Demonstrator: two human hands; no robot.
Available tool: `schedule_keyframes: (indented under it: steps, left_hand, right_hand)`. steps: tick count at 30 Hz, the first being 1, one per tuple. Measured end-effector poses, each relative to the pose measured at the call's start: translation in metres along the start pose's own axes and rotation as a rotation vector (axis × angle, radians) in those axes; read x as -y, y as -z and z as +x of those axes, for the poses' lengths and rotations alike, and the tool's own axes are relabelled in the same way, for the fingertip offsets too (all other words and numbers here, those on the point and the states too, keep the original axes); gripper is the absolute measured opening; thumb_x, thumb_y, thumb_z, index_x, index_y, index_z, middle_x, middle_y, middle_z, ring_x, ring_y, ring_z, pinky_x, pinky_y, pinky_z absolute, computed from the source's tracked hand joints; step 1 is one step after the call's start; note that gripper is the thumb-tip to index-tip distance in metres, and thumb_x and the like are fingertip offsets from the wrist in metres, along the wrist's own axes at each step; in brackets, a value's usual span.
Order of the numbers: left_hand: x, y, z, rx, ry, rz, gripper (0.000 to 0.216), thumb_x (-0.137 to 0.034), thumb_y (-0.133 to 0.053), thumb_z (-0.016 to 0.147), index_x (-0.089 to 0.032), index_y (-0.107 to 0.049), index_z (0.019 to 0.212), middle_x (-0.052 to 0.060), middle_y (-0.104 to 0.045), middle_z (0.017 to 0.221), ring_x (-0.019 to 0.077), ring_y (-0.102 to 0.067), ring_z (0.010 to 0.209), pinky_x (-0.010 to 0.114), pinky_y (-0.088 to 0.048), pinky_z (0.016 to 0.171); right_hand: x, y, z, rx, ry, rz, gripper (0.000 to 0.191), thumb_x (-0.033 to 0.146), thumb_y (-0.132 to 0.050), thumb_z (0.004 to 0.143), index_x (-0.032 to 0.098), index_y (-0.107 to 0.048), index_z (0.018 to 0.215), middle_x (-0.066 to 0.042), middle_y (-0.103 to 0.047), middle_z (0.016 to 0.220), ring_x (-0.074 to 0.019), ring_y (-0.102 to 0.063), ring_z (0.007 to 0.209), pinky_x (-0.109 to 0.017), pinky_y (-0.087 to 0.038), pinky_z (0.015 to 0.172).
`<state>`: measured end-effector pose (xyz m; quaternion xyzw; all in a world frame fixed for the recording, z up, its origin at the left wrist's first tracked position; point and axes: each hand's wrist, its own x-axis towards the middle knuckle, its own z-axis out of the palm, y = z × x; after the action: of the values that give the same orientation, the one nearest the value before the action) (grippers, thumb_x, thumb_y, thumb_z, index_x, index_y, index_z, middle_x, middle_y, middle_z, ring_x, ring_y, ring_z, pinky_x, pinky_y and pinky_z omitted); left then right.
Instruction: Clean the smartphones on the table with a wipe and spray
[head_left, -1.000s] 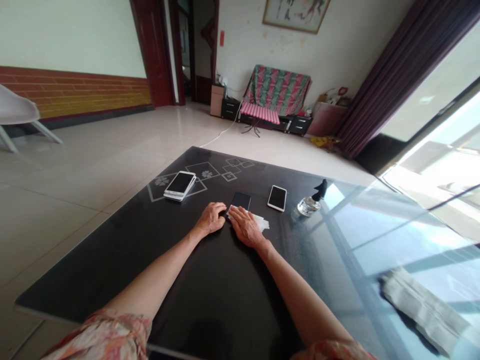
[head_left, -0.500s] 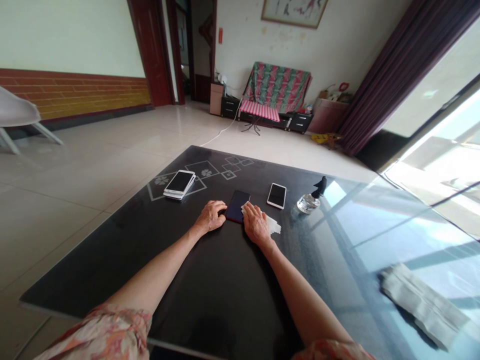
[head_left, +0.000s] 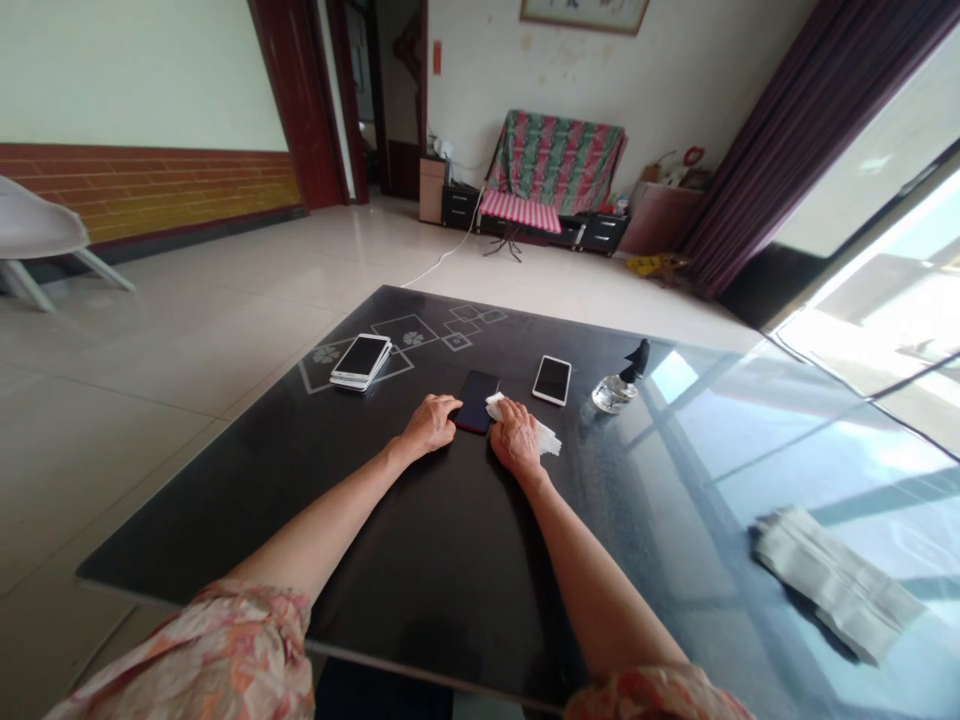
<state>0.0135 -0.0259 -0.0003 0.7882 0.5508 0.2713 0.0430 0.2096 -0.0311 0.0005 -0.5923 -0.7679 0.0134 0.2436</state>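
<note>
A dark phone point(head_left: 478, 398) lies flat on the black glass table point(head_left: 420, 560). My left hand point(head_left: 432, 424) rests at its near left corner, fingers curled and touching its edge. My right hand point(head_left: 514, 436) is closed on a white cloth point(head_left: 541, 436) and presses it against the phone's right side. A white-edged phone point(head_left: 553, 379) lies just right of the cloth. Two stacked white phones point(head_left: 361, 360) sit further left.
A small clear spray bottle with a black top point(head_left: 619, 387) stands right of the phones. A folded grey cloth point(head_left: 832, 580) lies at the table's right. A white chair point(head_left: 45, 240) stands far left; a covered seat point(head_left: 559, 170) stands by the back wall.
My right hand with the white cloth has slid from the phone's near end to its right side, uncovering the screen. My left hand has stayed at the phone's corner.
</note>
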Motion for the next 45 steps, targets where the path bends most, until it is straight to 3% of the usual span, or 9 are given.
schedule_keyframes:
  steps: [6, 12, 17, 21, 25, 37, 45]
  left_hand:
    - [-0.008, -0.013, -0.010, -0.141, 0.014, -0.015, 0.051, -0.004, -0.047, 0.070, -0.015, -0.064, 0.116, 0.009, -0.068, 0.119, 0.0218, -0.061, 0.112, 0.038, -0.046, 0.103]
    - [-0.013, -0.009, -0.012, -0.150, -0.009, -0.006, 0.058, -0.008, -0.052, 0.068, -0.011, -0.056, 0.125, 0.013, -0.065, 0.123, 0.0246, -0.059, 0.114, 0.040, -0.045, 0.103]
    - [-0.014, -0.010, -0.012, -0.153, 0.007, -0.004, 0.063, -0.010, -0.051, 0.069, -0.010, -0.050, 0.132, 0.014, -0.064, 0.122, 0.0263, -0.058, 0.113, 0.040, -0.045, 0.102]
    - [-0.015, -0.012, -0.011, -0.174, 0.076, 0.105, 0.054, -0.017, -0.056, 0.071, -0.010, -0.057, 0.124, 0.016, -0.060, 0.125, 0.0316, -0.053, 0.117, 0.045, -0.041, 0.105]
    - [-0.015, -0.011, -0.012, -0.118, 0.079, 0.150, 0.038, -0.020, -0.055, 0.073, -0.012, -0.066, 0.109, 0.015, -0.059, 0.127, 0.0324, -0.050, 0.120, 0.044, -0.042, 0.104]
    - [-0.015, -0.010, -0.011, -0.085, 0.100, 0.162, 0.041, -0.022, -0.054, 0.074, -0.013, -0.067, 0.112, 0.012, -0.059, 0.128, 0.0314, -0.051, 0.118, 0.042, -0.043, 0.102]
    - [-0.016, -0.005, -0.009, -0.082, 0.129, 0.118, 0.037, -0.023, -0.056, 0.072, -0.017, -0.071, 0.105, 0.010, -0.061, 0.126, 0.0303, -0.053, 0.115, 0.041, -0.045, 0.100]
  right_hand:
    - [-0.003, -0.002, 0.000, 0.007, 0.016, 0.027, 0.045, 0.013, -0.038, 0.087, 0.022, -0.056, 0.127, -0.005, -0.057, 0.135, -0.0245, -0.044, 0.128, -0.042, -0.032, 0.107]
    - [-0.003, 0.000, 0.000, 0.003, 0.009, 0.060, 0.043, 0.012, -0.037, 0.089, 0.022, -0.057, 0.126, -0.004, -0.061, 0.132, -0.0227, -0.045, 0.127, -0.040, -0.033, 0.107]
    - [0.000, 0.006, -0.003, 0.035, 0.109, 0.088, 0.037, 0.025, -0.040, 0.095, 0.026, -0.055, 0.130, -0.001, -0.055, 0.139, -0.0233, -0.044, 0.129, -0.043, -0.033, 0.108]
    - [0.001, 0.008, -0.003, 0.088, 0.206, 0.105, 0.037, 0.034, -0.036, 0.100, 0.029, -0.057, 0.129, 0.001, -0.053, 0.142, -0.0222, -0.042, 0.133, -0.042, -0.035, 0.108]
    - [0.001, 0.006, 0.008, 0.123, 0.176, 0.075, 0.037, 0.033, -0.035, 0.100, 0.030, -0.057, 0.130, 0.001, -0.052, 0.143, -0.0234, -0.041, 0.134, -0.044, -0.035, 0.108]
    - [-0.006, -0.018, 0.073, 0.086, -0.014, 0.064, 0.034, 0.030, -0.034, 0.099, 0.030, -0.058, 0.124, 0.003, -0.052, 0.142, -0.0219, -0.045, 0.128, -0.045, -0.035, 0.106]
    - [-0.007, -0.009, 0.052, 0.129, -0.007, 0.057, 0.036, 0.030, -0.036, 0.099, 0.032, -0.055, 0.130, 0.004, -0.047, 0.146, -0.0227, -0.040, 0.134, -0.046, -0.032, 0.110]
